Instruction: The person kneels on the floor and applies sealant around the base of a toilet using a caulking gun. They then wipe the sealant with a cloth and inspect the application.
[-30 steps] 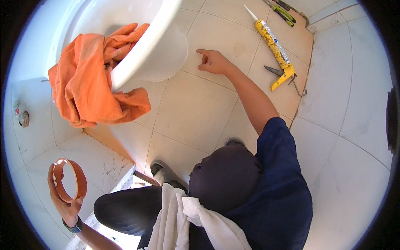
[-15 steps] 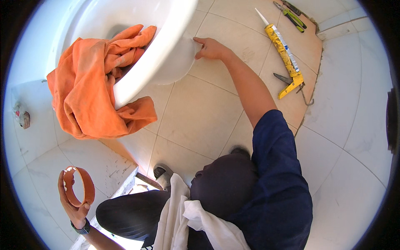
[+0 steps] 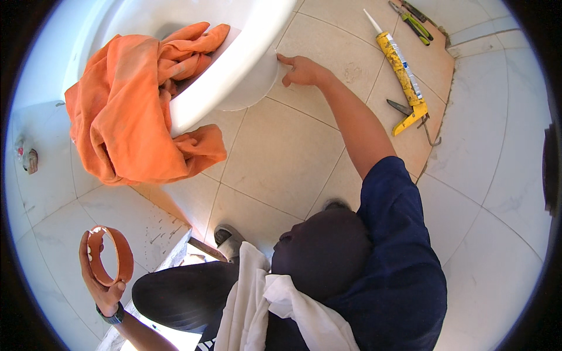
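Observation:
My left hand (image 3: 99, 286) is wrapped round a wide reddish-brown ring (image 3: 124, 263), held upright at the lower left. White paste-like smears show along the ring's edge near my fingers. My right arm reaches forward over the floor. The index finger of my right hand (image 3: 304, 71) is stretched out to the lower side of a white ceramic bowl fixture (image 3: 246, 58), with the thumb apart and nothing held. That fingertip appears to touch the base or lie right beside it. An orange cloth (image 3: 126, 111) drapes over the fixture's rim and hangs down outside.
On the tiled floor (image 3: 275, 155) at the right lies a yellow caulking gun (image 3: 404, 73) with a white nozzle. Beyond it are green-handled pliers (image 3: 417, 28). Tiled walls (image 3: 468, 134) close in both sides. A small clear bag (image 3: 26, 155) is at the far left.
The view has shifted slightly, so the fixture and orange cloth sit a little higher in the picture. My right fingertip stays at the fixture's base, and my left hand keeps the ring.

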A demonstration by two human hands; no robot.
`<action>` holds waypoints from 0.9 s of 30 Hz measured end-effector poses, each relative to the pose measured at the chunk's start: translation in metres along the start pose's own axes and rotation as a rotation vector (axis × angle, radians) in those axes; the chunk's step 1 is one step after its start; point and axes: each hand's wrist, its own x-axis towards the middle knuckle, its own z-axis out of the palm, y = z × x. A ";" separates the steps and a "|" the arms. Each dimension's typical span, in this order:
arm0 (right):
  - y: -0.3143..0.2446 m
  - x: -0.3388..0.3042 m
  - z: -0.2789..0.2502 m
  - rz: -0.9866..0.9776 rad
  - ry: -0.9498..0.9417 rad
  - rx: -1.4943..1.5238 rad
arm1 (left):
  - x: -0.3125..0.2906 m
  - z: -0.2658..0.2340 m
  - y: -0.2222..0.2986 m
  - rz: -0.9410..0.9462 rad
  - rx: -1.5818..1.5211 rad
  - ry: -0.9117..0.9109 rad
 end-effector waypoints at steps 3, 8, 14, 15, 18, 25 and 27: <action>-0.002 -0.012 0.011 0.004 0.013 0.047 | 0.002 0.001 0.000 0.030 -0.004 0.002; -0.004 -0.027 0.034 0.027 0.040 0.111 | 0.004 0.005 0.003 0.059 -0.008 0.005; -0.010 -0.041 0.056 0.034 0.095 0.214 | 0.006 0.007 0.004 0.092 -0.014 0.006; -0.011 -0.044 0.058 0.025 0.083 0.234 | 0.007 0.008 0.003 0.102 -0.024 0.001; -0.015 -0.047 0.063 0.036 0.056 0.264 | 0.007 0.009 0.002 0.112 -0.021 0.008; -0.026 -0.052 0.084 0.067 0.120 0.274 | 0.010 0.010 0.001 0.115 -0.074 -0.006; -0.029 -0.057 0.089 0.065 0.108 0.308 | 0.010 0.010 0.001 0.120 -0.070 -0.012</action>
